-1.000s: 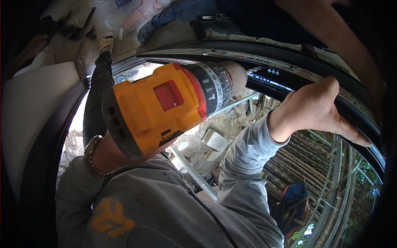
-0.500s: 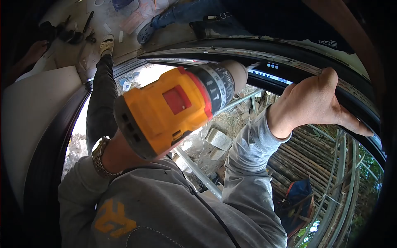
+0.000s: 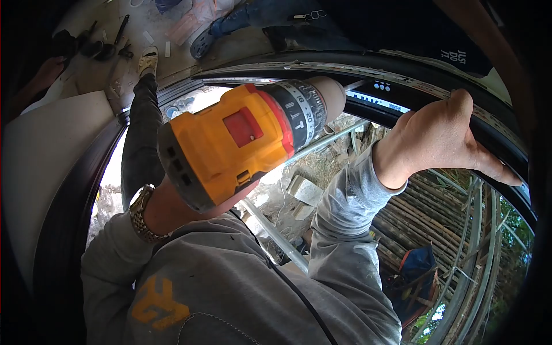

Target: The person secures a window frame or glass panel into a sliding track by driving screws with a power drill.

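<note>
A yellow and black cordless drill (image 3: 221, 141) with a red patch fills the middle of the head view. My left hand (image 3: 167, 208), with a metal watch at the wrist, is closed around it; its fingers are mostly hidden behind the drill body. From the chuck a thin bit (image 3: 357, 84) points right, its tip right at the black frame (image 3: 411, 99) near a cluster of light dots. My right hand (image 3: 431, 135) is closed over that frame farther right, back of the hand upward, with one digit stretched along the edge.
Through the frame opening lie concrete blocks (image 3: 305, 191), a metal bar (image 3: 276, 236) and stacked poles (image 3: 425, 213). A white panel (image 3: 52, 167) stands at left. Another person's dark shirt (image 3: 402, 26) is beyond the frame; tools (image 3: 122, 30) lie on the floor.
The drill has shifted slightly upward and tilted a little, and looks sharper. My right hand stays on the frame. The other person's shirt has moved, its lettering now clearer.
</note>
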The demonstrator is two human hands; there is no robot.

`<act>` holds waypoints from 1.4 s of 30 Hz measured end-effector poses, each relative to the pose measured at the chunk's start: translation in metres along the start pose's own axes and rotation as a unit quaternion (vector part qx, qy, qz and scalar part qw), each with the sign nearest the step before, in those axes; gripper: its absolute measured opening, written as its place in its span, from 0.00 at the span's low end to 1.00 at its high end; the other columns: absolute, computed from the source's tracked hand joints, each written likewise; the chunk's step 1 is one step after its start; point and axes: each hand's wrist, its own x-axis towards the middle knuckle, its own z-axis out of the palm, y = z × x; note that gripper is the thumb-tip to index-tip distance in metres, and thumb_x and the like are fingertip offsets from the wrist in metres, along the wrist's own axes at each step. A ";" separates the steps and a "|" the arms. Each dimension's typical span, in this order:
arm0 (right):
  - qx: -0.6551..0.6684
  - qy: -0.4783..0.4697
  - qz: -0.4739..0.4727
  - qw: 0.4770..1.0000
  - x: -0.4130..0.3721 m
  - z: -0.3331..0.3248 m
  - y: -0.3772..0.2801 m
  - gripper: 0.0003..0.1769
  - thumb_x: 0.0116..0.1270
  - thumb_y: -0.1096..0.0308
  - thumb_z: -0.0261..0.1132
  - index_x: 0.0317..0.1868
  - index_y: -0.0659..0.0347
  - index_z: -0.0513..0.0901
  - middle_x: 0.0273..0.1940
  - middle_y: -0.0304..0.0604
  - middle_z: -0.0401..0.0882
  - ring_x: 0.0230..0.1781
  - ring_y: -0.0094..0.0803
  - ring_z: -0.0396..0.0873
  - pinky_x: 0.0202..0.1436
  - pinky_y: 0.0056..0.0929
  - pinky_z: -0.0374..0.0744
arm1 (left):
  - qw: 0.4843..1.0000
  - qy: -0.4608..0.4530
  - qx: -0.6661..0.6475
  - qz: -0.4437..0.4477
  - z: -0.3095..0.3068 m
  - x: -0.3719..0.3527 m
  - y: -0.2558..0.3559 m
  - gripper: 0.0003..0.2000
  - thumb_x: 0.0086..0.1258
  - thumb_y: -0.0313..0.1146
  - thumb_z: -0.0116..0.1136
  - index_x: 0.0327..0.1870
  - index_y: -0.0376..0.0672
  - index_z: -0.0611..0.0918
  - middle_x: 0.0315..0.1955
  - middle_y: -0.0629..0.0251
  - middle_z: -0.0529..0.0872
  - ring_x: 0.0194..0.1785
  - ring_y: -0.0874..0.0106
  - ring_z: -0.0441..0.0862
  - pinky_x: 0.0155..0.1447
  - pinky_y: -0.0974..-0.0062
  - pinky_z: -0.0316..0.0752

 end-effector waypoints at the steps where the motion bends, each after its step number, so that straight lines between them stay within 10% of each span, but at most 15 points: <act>1: 0.009 0.003 0.002 1.000 0.000 0.000 0.001 0.68 0.51 0.86 0.67 0.77 0.54 0.22 0.62 0.55 0.66 0.54 0.38 0.75 0.63 0.34 0.81 | 1.000 0.011 -0.012 -0.009 0.001 0.002 0.001 0.18 0.59 0.36 0.69 0.53 0.56 0.85 0.55 0.68 0.80 0.59 0.63 0.77 0.64 0.54 0.69; 11: -0.035 -0.012 -0.019 0.999 0.004 -0.003 0.010 0.71 0.47 0.86 0.70 0.77 0.57 0.23 0.62 0.54 0.66 0.54 0.37 0.75 0.62 0.31 0.81 | 0.992 0.083 -0.075 -0.057 0.008 0.013 0.004 0.24 0.59 0.37 0.71 0.58 0.49 0.81 0.54 0.66 0.80 0.58 0.63 0.77 0.64 0.57 0.69; 14: -0.039 0.001 -0.010 0.999 0.003 -0.006 0.014 0.72 0.46 0.86 0.72 0.77 0.57 0.23 0.63 0.54 0.66 0.54 0.36 0.75 0.62 0.31 0.81 | 0.997 -0.028 -0.023 -0.063 -0.029 0.032 0.011 0.25 0.59 0.38 0.71 0.59 0.47 0.79 0.54 0.66 0.80 0.57 0.64 0.78 0.63 0.58 0.70; 32: -0.015 -0.004 -0.030 0.999 0.009 -0.007 0.023 0.71 0.49 0.83 0.72 0.76 0.59 0.22 0.66 0.57 0.58 0.59 0.39 0.70 0.66 0.34 0.76 | 0.988 0.138 -0.070 0.004 0.025 0.016 0.001 0.13 0.57 0.30 0.68 0.45 0.52 0.86 0.48 0.66 0.84 0.52 0.60 0.80 0.59 0.56 0.72; 42: -0.001 -0.014 -0.057 0.998 0.015 -0.004 0.035 0.69 0.52 0.81 0.71 0.75 0.60 0.20 0.68 0.60 0.52 0.62 0.41 0.67 0.69 0.36 0.73 | 0.966 0.008 -0.190 -0.175 -0.023 0.049 0.014 0.13 0.61 0.27 0.65 0.48 0.44 0.83 0.48 0.65 0.84 0.51 0.60 0.81 0.59 0.59 0.72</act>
